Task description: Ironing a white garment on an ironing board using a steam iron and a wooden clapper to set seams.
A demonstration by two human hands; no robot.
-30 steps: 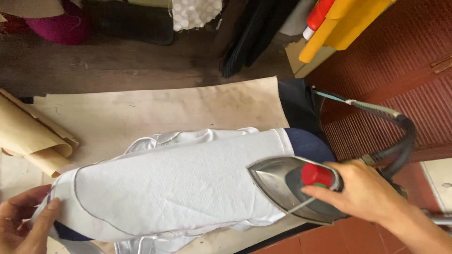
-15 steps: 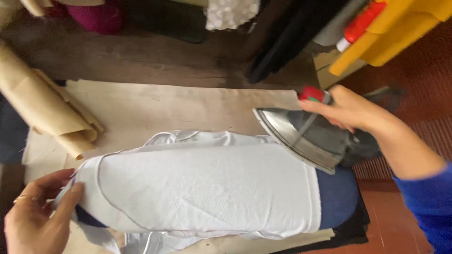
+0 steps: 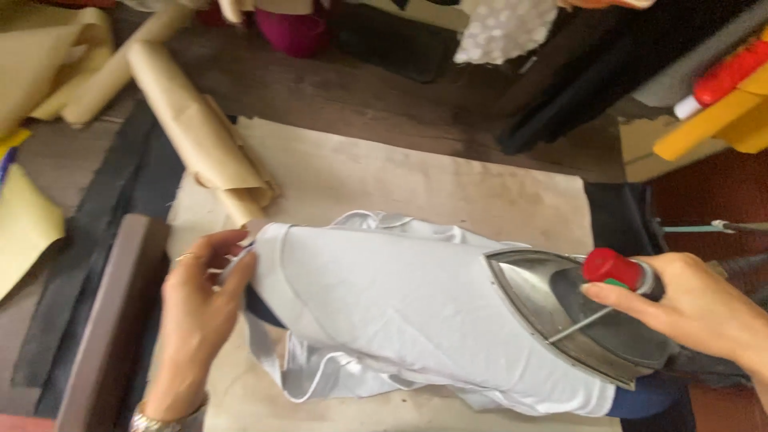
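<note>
A white garment is pulled over a dark blue padded pressing form that shows at the lower right. My left hand pinches the garment's left edge near its seam. My right hand grips the handle of a steel iron with a red knob; the iron's sole rests on the right end of the garment, its tip pointing left.
The form lies on a beige paper-covered table. Rolls of brown paper lie at the upper left. A dark wooden edge runs along the left. Yellow and red objects and dark cloth hang at the upper right.
The iron has come back down from the form's upper right onto the right end of the garment. My left hand keeps hold of the left edge. The camera view has shifted left.
</note>
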